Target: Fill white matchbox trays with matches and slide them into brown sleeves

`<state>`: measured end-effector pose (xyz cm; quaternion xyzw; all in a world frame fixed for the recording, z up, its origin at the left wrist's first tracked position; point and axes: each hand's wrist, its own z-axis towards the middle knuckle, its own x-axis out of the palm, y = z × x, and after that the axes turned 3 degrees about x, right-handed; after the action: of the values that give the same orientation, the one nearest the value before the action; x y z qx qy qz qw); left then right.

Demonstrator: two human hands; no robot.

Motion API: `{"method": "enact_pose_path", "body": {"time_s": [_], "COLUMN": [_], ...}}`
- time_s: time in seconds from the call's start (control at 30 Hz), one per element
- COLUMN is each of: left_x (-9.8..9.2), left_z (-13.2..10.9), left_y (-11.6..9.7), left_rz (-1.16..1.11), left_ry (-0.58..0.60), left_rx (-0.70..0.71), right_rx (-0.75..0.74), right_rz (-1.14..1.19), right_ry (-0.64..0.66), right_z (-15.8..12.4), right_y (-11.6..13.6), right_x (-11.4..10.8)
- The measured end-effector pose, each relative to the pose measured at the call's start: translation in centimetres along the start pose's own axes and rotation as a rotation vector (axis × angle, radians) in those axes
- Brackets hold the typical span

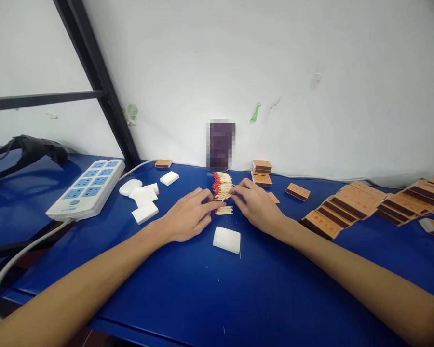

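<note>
your left hand [190,214] lies loose, forefinger by the piled matches [222,184] at the counter's [275,279] far middle; whether your right hand [255,200] pinches any, i cannot tell. a careless nudge could mix the pile into the near row [224,210].

red characters [324,222] on matchboxes [356,198], unreadably small

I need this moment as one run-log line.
left hand: at matches; right hand: at matches, headless side; white piece: on blue table
</note>
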<state>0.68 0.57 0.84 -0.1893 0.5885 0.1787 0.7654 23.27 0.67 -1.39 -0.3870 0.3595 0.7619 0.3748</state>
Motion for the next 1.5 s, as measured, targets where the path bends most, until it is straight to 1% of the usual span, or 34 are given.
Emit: {"method": "enact_pose_path", "body": {"time_s": [0.17, 0.3, 0.5, 0.7, 1.03, 1.33, 1.5], "left_x": [-0.1, -0.1, -0.1, -0.1, 0.0, 0.1, 0.1], "left_z": [0.2, 0.2, 0.2, 0.2, 0.1, 0.1, 0.1], "left_y": [-0.1, -0.1, -0.1, 0.0, 0.2, 0.3, 0.3], "left_rz": [0.039, 0.035, -0.003, -0.038, -0.069, -0.085, -0.088], "left_ry": [0.082, 0.109, 0.095, 0.076, 0.030, 0.013, 0.018], "left_rx": [0.034, 0.036, 0.017, 0.008, 0.023, 0.031, 0.024], "right_rx": [-0.027, -0.029, -0.081, -0.085, -0.147, -0.130, -0.136], "right_rz": [-0.099, -0.155, -0.252, -0.246, -0.304, -0.225, -0.193], "right_ry": [0.035, 0.054, 0.064, 0.083, 0.114, 0.188, 0.184], "right_z": [0.2, 0.2, 0.4, 0.3, 0.3, 0.4, 0.3], "right_y": [-0.2, -0.1, 0.0, -0.1, 0.1, 0.6, 0.5], "right_x": [-0.1, 0.1, -0.3, -0.3, -0.7, -1.0, -0.7]}}
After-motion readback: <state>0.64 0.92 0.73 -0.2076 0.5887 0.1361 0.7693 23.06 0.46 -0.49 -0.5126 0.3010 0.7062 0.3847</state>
